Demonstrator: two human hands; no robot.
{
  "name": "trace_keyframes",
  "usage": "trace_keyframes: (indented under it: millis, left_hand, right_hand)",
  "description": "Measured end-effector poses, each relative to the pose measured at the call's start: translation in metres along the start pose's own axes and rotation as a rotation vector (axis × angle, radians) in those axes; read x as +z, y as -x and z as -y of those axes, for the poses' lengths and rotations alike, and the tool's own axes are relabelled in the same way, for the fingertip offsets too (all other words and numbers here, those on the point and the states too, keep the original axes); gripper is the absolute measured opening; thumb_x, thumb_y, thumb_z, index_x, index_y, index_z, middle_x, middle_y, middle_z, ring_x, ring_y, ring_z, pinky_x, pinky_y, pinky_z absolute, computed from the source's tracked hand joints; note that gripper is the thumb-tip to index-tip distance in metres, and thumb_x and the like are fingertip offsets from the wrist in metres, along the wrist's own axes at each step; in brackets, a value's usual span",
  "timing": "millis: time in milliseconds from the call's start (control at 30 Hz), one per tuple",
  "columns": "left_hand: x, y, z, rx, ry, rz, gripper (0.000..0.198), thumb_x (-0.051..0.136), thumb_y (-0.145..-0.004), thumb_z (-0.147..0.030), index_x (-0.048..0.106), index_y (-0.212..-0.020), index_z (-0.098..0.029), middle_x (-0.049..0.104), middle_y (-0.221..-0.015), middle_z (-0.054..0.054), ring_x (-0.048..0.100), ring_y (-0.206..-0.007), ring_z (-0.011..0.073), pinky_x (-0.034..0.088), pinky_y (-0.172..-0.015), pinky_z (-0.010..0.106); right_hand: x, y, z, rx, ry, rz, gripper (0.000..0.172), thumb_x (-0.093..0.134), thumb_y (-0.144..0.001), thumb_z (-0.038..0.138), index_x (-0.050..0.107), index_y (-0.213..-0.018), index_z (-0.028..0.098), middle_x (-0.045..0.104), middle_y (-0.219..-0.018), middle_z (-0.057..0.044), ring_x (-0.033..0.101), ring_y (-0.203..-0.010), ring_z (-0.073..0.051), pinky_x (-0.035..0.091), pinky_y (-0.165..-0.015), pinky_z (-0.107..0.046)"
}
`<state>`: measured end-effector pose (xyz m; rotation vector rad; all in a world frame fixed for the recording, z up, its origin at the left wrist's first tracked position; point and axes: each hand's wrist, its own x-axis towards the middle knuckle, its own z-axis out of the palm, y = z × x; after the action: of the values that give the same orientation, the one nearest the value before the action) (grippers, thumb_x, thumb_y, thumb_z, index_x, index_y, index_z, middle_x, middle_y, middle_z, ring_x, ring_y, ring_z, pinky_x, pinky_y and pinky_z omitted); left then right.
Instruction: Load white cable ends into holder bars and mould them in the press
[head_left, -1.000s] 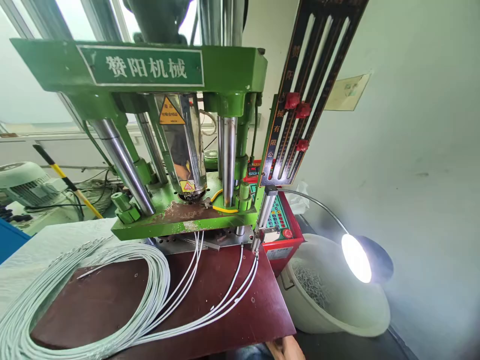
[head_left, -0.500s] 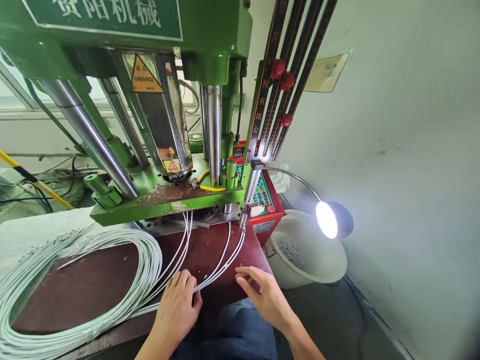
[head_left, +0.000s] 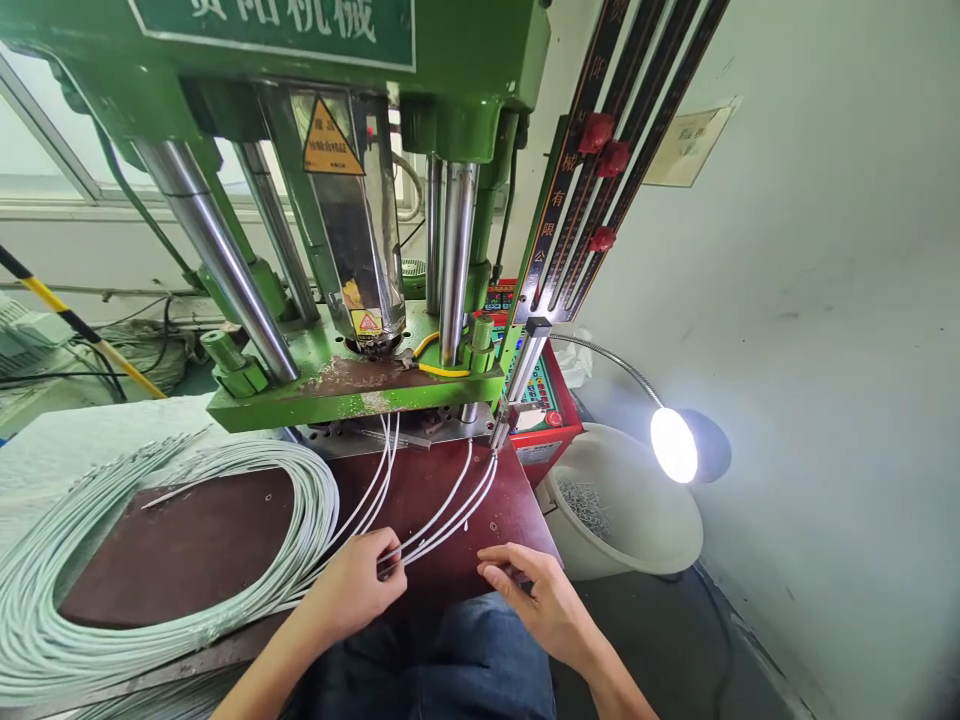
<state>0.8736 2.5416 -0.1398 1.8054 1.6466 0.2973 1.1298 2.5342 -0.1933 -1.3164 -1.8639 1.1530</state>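
Observation:
Several pale cables [head_left: 452, 512] curve over the dark red tabletop [head_left: 202, 550] from the metal plate under the green press [head_left: 360, 395]. My left hand [head_left: 369, 580] is closed on these cables at the table's front edge. My right hand [head_left: 521, 585] hovers near the table's right front corner, thumb and fingers slightly apart, with nothing visible between them. A big coil of the same cable [head_left: 307, 500] lies on the left of the table. More cables [head_left: 388, 465] run out from under the press between the coil and the curved ones.
A white bin [head_left: 660, 530] with small metal pieces [head_left: 585, 505] stands right of the table. A lit lamp [head_left: 673, 445] on a bent neck hangs above it. The red control box [head_left: 544, 425] is behind. A slotted upright scale [head_left: 581, 200] leans over the table's right side.
The view has shifted, so the press appears further right. My left hand has turned and now pinches the cables with curled fingers. My right hand has barely moved.

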Motion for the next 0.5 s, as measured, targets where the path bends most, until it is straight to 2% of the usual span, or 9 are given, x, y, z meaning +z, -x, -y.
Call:
trace_keyframes:
  millis: [67,167,200,233,300,333,367,433,500]
  left_hand:
    - [-0.018,0.002,-0.002,-0.014,0.209,0.06,0.012,0.052,-0.08,-0.025,0.051,-0.07,-0.021,0.052,-0.063,-0.005,0.05,-0.063,0.0133,0.039,-0.063,0.025]
    - [-0.041,0.007,-0.008,-0.001,0.466,0.143,0.023,0.054,-0.085,-0.042,0.056,-0.082,-0.019,0.051,-0.063,-0.006,0.045,-0.058,0.0109,0.037,-0.059,0.023]
    - [-0.046,0.009,-0.011,0.006,0.531,0.165,0.028,0.054,-0.085,-0.046,0.057,-0.087,-0.018,0.051,-0.064,-0.006,0.044,-0.057,0.0103,0.036,-0.057,0.023]
    - [-0.048,0.01,-0.014,0.016,0.585,0.186,0.032,0.054,-0.085,-0.05,0.057,-0.089,-0.018,0.051,-0.064,-0.006,0.044,-0.056,0.0099,0.035,-0.056,0.023]
    - [-0.048,0.013,-0.022,0.04,0.653,0.222,0.038,0.053,-0.085,-0.056,0.056,-0.086,-0.018,0.052,-0.064,-0.005,0.043,-0.055,0.0095,0.033,-0.054,0.022]
    - [-0.046,0.014,-0.025,0.047,0.669,0.242,0.04,0.052,-0.085,-0.058,0.056,-0.083,-0.018,0.051,-0.062,-0.005,0.042,-0.055,0.0095,0.032,-0.054,0.022]
    - [-0.044,0.016,-0.029,0.047,0.676,0.263,0.042,0.052,-0.085,-0.06,0.056,-0.081,-0.018,0.05,-0.061,-0.005,0.041,-0.055,0.0096,0.031,-0.054,0.022]
    - [-0.035,0.02,-0.032,0.038,0.683,0.307,0.044,0.051,-0.084,-0.062,0.057,-0.078,-0.018,0.048,-0.058,-0.006,0.039,-0.056,0.01,0.031,-0.055,0.022]
    - [-0.025,0.027,-0.031,0.024,0.702,0.343,0.047,0.052,-0.082,-0.065,0.055,-0.073,-0.019,0.047,-0.058,-0.006,0.038,-0.056,0.0101,0.031,-0.055,0.023]
  right_hand:
    - [0.013,-0.007,-0.003,-0.043,0.094,-0.114,0.036,0.051,-0.095,0.041,0.068,-0.118,0.018,0.069,-0.116,-0.012,0.065,-0.106,-0.026,0.053,-0.091,-0.041]
    - [0.048,-0.015,0.003,-0.051,0.238,-0.309,0.051,0.055,-0.092,0.036,0.054,-0.137,0.011,0.044,-0.147,-0.02,0.033,-0.14,-0.037,0.025,-0.114,-0.062]
    - [0.061,-0.015,0.01,-0.071,0.225,-0.269,0.056,0.057,-0.091,0.036,0.051,-0.14,0.009,0.04,-0.15,-0.021,0.027,-0.143,-0.039,0.018,-0.115,-0.064]
    - [0.073,-0.013,0.018,-0.126,0.155,-0.158,0.058,0.058,-0.09,0.036,0.05,-0.141,0.011,0.04,-0.15,-0.019,0.028,-0.143,-0.039,0.017,-0.116,-0.062]
    - [0.09,-0.005,0.036,-0.309,-0.107,0.267,0.051,0.06,-0.089,0.039,0.056,-0.137,0.022,0.057,-0.138,-0.01,0.047,-0.132,-0.031,0.03,-0.116,-0.048]
    - [0.093,0.0,0.044,-0.364,-0.232,0.465,0.042,0.056,-0.091,0.04,0.062,-0.131,0.027,0.065,-0.126,-0.005,0.058,-0.121,-0.026,0.04,-0.109,-0.038]
    - [0.093,0.003,0.05,-0.4,-0.305,0.588,0.036,0.052,-0.094,0.042,0.067,-0.124,0.029,0.071,-0.114,-0.001,0.065,-0.109,-0.021,0.048,-0.1,-0.03]
    - [0.084,0.003,0.056,-0.37,-0.394,0.63,0.035,0.052,-0.093,0.048,0.071,-0.115,0.026,0.073,-0.1,-0.001,0.069,-0.092,-0.017,0.053,-0.085,-0.024]
    - [0.066,-0.006,0.053,-0.261,-0.523,0.511,0.044,0.062,-0.086,0.054,0.069,-0.115,0.021,0.071,-0.102,-0.005,0.068,-0.094,-0.02,0.053,-0.085,-0.027]
